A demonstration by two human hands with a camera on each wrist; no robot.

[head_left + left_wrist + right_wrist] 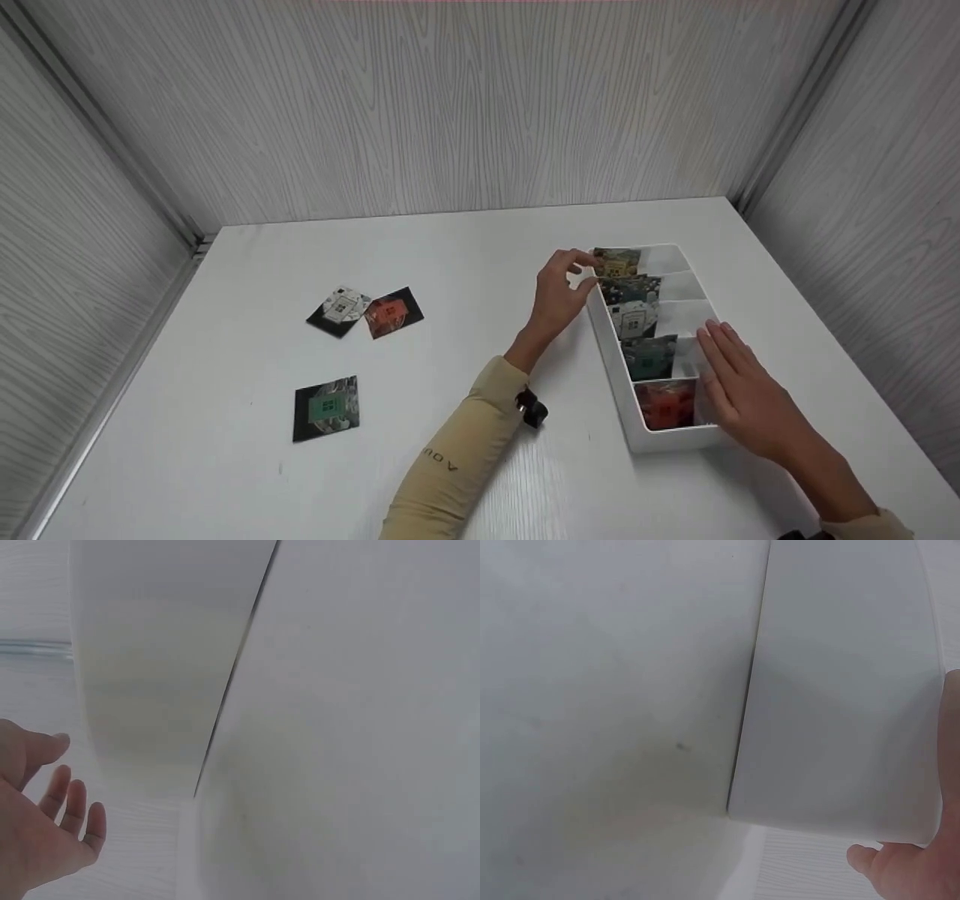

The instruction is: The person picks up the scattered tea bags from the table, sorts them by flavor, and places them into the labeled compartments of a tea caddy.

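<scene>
White tray [671, 440] on the counter [465, 277], right side, five compartments — far to near: yellow packet [616, 264], dark packet [630, 288], white packet [634, 321], green packet [649, 358], red packet [666, 405]; left hand [559, 294] at far compartment's left rim, fingers loosely bent, thumb and forefinger apart; right hand [750, 401] straight-fingered along right wall; three loose packets [327, 409] lie well left.
</scene>
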